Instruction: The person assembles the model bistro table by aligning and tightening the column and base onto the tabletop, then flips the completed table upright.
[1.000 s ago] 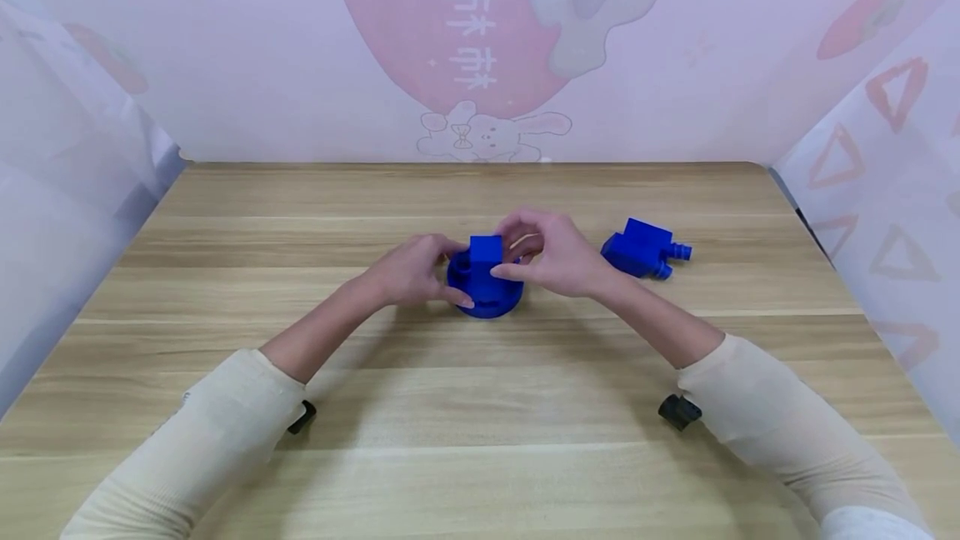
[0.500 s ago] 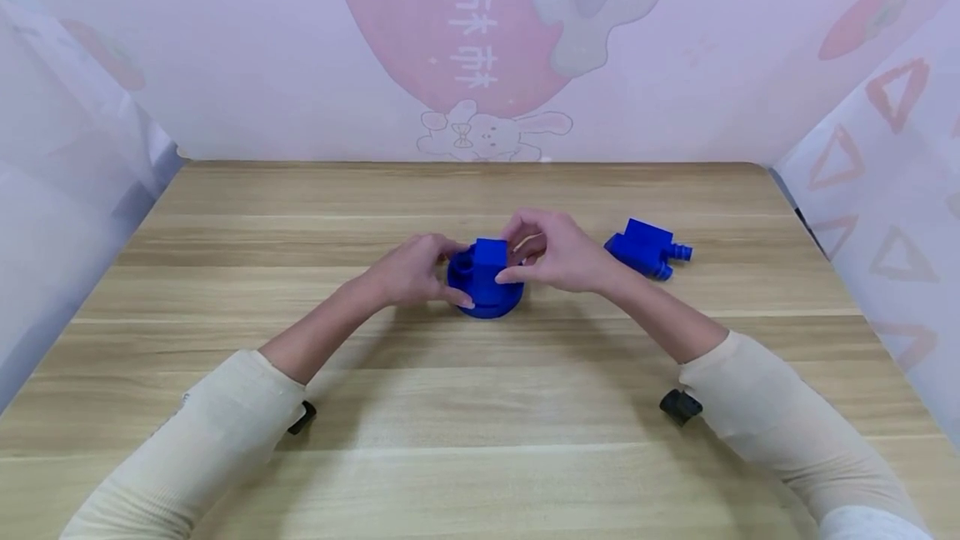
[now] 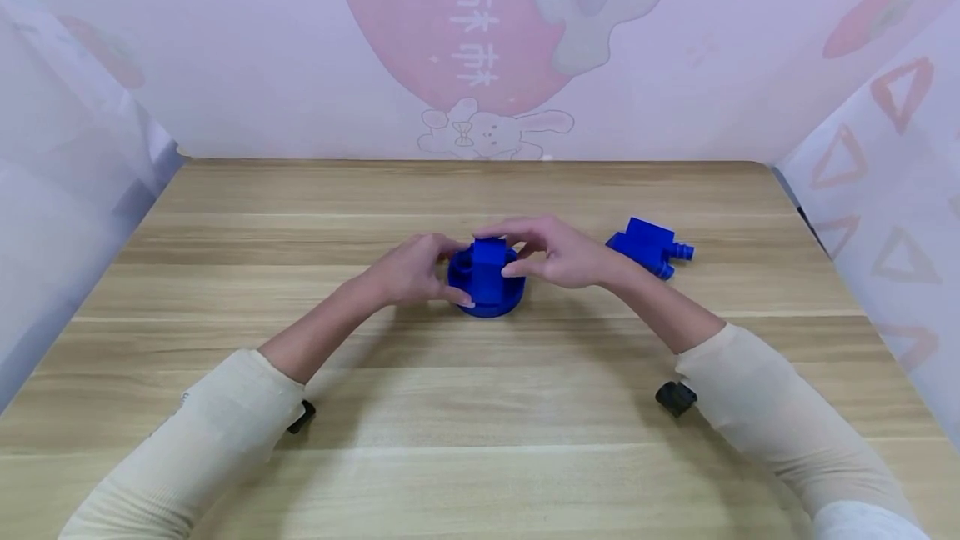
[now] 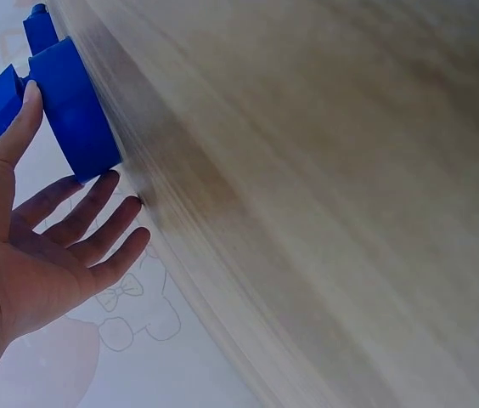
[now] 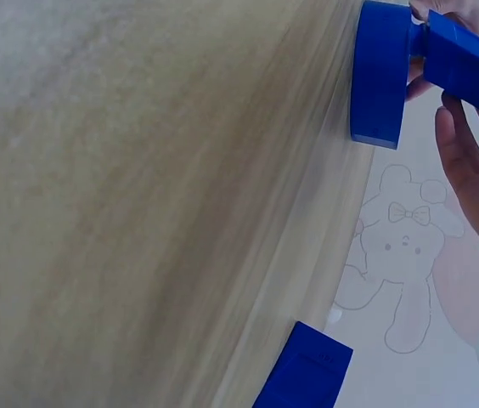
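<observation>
A round blue plastic base rests flat on the table, with a blue rectangular block standing on top of it. In the right wrist view a narrow neck shows between the base and the slightly tilted block. My left hand grips the base's rim from the left, thumb at the front and fingers behind. From the right, my right hand holds the block, its thumb on the near side and its fingers over the top and back. The block hides part of the base.
To the right of my right hand lies another blue part, box-shaped with two ribbed pegs. The wooden table ends at a printed white backdrop, with more printed sheets on both sides.
My right hand's fingers have moved left over the top of the block. The block has shifted a little to the right and changed its tilt. My left hand has kept its place.
</observation>
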`<action>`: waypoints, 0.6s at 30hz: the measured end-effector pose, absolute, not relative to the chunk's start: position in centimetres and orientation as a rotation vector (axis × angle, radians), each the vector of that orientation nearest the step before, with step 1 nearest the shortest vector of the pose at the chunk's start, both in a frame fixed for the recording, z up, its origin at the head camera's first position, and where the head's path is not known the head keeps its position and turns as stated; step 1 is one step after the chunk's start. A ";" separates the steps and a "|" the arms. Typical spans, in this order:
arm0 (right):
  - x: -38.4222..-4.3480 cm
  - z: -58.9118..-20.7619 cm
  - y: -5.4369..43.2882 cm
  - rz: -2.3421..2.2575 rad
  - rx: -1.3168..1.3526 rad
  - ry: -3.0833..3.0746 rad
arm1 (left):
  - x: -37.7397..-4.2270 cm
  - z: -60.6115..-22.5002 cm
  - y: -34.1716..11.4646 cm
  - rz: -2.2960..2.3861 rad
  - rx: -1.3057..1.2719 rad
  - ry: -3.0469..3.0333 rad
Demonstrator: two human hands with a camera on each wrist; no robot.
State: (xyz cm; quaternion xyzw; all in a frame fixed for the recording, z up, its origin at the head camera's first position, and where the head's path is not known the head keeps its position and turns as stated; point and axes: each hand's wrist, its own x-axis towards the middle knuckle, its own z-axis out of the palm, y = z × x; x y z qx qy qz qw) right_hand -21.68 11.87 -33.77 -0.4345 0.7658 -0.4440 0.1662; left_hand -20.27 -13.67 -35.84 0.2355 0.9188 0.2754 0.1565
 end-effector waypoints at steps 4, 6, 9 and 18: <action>-21.9 -33.8 11.7 -1.259 -1.203 2.222 | -20.4 -35.9 -13.7 0.776 0.671 2.638; -21.9 -33.8 11.7 -1.256 -1.193 2.244 | -20.3 -35.9 -13.7 0.775 0.670 2.643; -22.0 -33.9 11.6 -1.262 -1.193 2.282 | -20.3 -35.9 -13.7 0.775 0.672 2.640; -21.5 -33.7 11.4 -1.200 -1.180 2.431 | -20.5 -35.5 -14.0 0.769 0.723 2.609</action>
